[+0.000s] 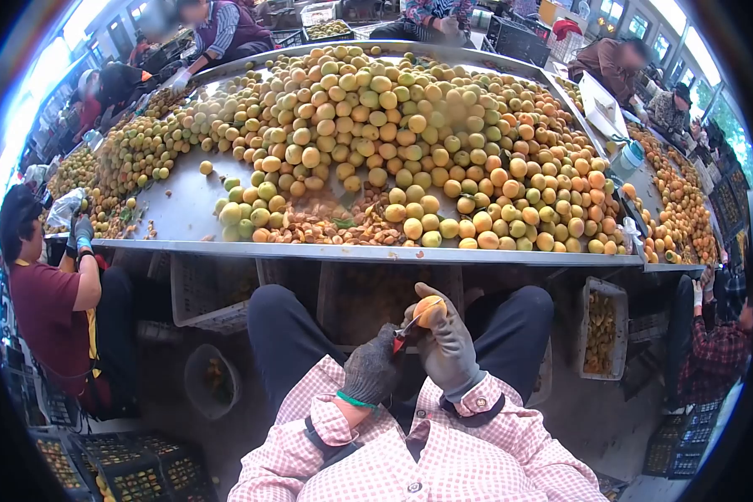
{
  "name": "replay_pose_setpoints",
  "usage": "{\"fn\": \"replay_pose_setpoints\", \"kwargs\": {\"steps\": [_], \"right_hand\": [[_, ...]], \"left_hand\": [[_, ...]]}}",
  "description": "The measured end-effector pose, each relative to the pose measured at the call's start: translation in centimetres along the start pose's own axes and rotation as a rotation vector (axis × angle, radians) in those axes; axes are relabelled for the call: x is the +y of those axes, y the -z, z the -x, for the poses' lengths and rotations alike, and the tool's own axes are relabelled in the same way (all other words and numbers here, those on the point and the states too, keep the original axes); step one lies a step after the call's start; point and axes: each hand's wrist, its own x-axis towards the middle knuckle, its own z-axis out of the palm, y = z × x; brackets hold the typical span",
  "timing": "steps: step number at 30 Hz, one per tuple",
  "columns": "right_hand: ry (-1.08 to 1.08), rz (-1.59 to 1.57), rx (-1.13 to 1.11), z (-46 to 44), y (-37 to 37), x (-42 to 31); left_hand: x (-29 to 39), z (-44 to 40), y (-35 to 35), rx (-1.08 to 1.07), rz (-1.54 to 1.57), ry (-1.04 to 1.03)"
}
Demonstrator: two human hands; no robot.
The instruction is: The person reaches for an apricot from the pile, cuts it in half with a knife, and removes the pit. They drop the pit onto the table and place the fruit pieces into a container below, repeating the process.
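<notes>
Over my lap, my left hand point(371, 368), in a dark grey knit glove with a green cuff, is closed around a small red-handled metal blade tool point(400, 340). The tool's metal end points up and right toward an apricot. That orange-yellow apricot point(430, 311) is pinched in the raised fingers of my right hand point(448, 347), which wears a lighter grey glove. The blade's tip reaches the fruit, but I cannot tell how deep it goes. Ahead, a large heap of apricots point(368, 117) covers much of the metal table. Brown apricot stones point(335, 226) lie near its front edge.
The metal table's front rim point(443, 253) runs across, beyond my knees. Underneath are a white crate point(205, 293), a bucket point(212, 381) and a crate of cut fruit point(602, 326). Co-workers sit at left point(58, 318), right point(715, 351) and the far side. Black crates point(142, 468) stand lower left.
</notes>
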Motion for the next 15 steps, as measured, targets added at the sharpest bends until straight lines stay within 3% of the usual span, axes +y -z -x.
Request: {"fn": "replay_pose_setpoints", "kwargs": {"steps": [2,4,7,9,10,11,12,13,15], "right_hand": [[-0.001,-0.113,0.021,-0.3,-0.1,0.1],[-0.115,-0.464,0.162,-0.6,0.2,0.1],[-0.153,-0.465,0.222,-1.6,2.3,-0.1],[-0.178,-0.427,0.251,-1.1,2.7,-1.9],[-0.235,-0.497,0.12,-0.7,3.5,-2.4],[-0.293,-0.563,-0.017,-0.5,3.9,-2.9],[-0.337,-0.526,0.135,-0.1,2.8,-3.6],[-0.338,-0.53,0.143,0.1,3.1,-3.4],[-0.365,-0.661,-0.038,0.1,4.0,-2.7]], "left_hand": [[-0.1,-0.4,-0.1,-0.025,-0.007,0.022],[-0.8,-0.5,-0.5,-0.051,-0.019,0.042],[-2.9,-0.7,-1.9,0.029,-0.022,-0.094],[-2.4,-0.6,-1.3,0.122,0.461,-0.201],[-2.3,-0.7,-0.8,0.073,0.636,-0.074],[-1.6,-1.0,0.2,0.065,0.637,-0.075],[-0.7,-1.1,1.3,0.019,0.686,-0.009],[0.2,-1.2,2.4,-0.026,0.733,0.059],[1.7,-1.9,3.6,-0.059,0.659,-0.038]]}}
